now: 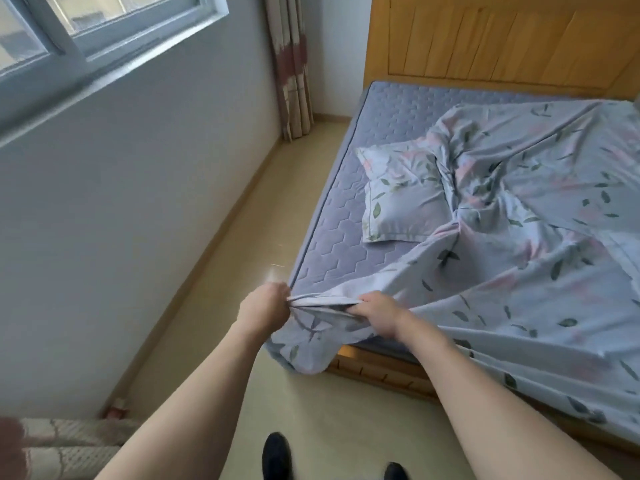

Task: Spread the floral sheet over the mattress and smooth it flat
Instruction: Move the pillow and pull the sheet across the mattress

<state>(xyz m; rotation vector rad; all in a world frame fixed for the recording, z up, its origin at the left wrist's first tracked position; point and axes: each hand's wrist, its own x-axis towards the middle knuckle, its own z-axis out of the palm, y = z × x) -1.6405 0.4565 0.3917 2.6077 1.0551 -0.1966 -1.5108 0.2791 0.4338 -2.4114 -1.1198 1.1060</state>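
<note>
One head-worn wide-angle view looks down and forward from above the left hand point(265, 308) and right hand point(377, 318), close over both forearms, facing the bed corner, with the headboard point(502, 39) well beyond them.

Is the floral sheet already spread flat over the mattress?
No. The sheet lies bunched; bare mattress shows, and both hands grip its edge.

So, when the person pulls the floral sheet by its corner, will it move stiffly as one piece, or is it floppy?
Probably floppy: the floral sheet lies in bunched folds, and its corner sags between the left hand and right hand. It seems light, since it drapes loosely over the mattress edge. Pulling may drag the pillow, whose edge it overlaps.
</note>
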